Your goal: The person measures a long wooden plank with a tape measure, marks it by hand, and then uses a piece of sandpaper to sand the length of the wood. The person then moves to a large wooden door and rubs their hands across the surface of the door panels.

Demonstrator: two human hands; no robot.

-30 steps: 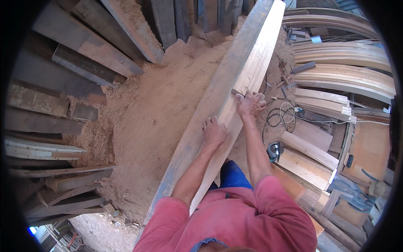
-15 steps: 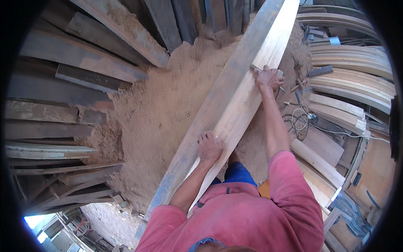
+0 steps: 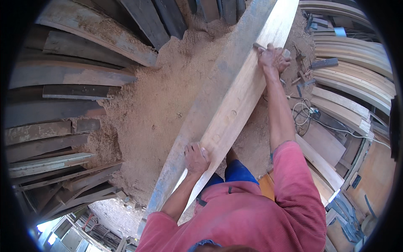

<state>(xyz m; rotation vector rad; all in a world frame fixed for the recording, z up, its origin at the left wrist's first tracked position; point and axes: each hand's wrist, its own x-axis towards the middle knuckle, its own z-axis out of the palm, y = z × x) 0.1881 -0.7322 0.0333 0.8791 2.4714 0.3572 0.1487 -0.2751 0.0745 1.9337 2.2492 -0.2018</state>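
At upper right, our right hand (image 3: 275, 60) clasped a tool (image 3: 258, 45); our left hand (image 3: 197, 159) rested, grip unclear. How much board (image 3: 236, 105) remained unworked, we couldn't tell.

Person: 1. Hands: 2, i.e. L hand (image 3: 196, 159) lower ctr., R hand (image 3: 273, 62) upper ctr. Hand tool (image 3: 257, 45): 1, w/ R hand. Pale board (image 3: 241, 96): 1, ctr. of frame, w/ 2 roundish marks (image 3: 234, 112). Grey beam (image 3: 210, 92): 1, alongside. Leaning planks (image 3: 67, 76), L side: 12+, overlap, no exact ct. Dark planks (image 3: 170, 17), top: approx. 5. Curved-board stacks (image 3: 352, 53), upper R: min. 3. Grey block (image 3: 324, 63): 1, upper R. Light-blue pc. (image 3: 340, 32): 1, upper R. White cord (image 3: 359, 133): 1 visible, R side. Shirt (image 3: 247, 214): 1, pink, bottom ctr. Shorts (image 3: 241, 173): 1 pr., blue, lower ctr.
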